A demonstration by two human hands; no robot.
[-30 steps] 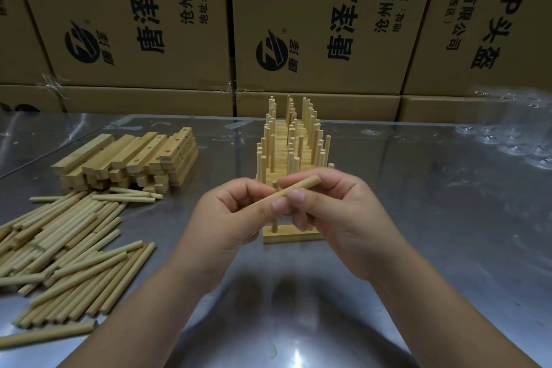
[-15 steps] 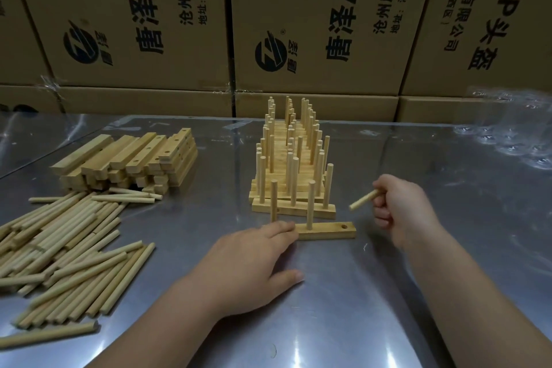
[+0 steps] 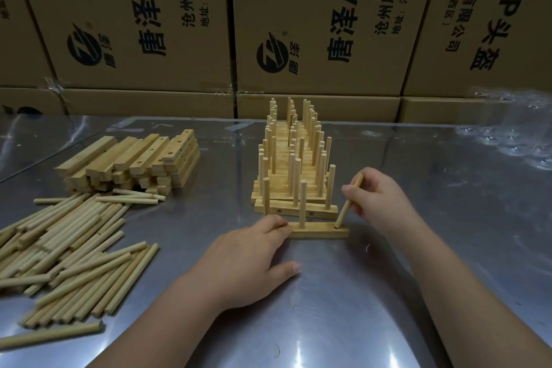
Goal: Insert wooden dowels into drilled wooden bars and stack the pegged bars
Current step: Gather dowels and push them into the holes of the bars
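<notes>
Warehouse: stacked printed cartons [image 3: 316, 24] behind steel table [image 3: 418, 218].

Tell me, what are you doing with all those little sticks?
A person is fitting wooden sticks into holes in wooden bars. The right hand holds a dowel tilted, its lower tip at the end hole of a bar lying on the metal table. The left hand presses flat on the bar's other end. Finished pegged bars are stacked just behind it. Loose dowels and spare drilled bars lie on the left.
</notes>
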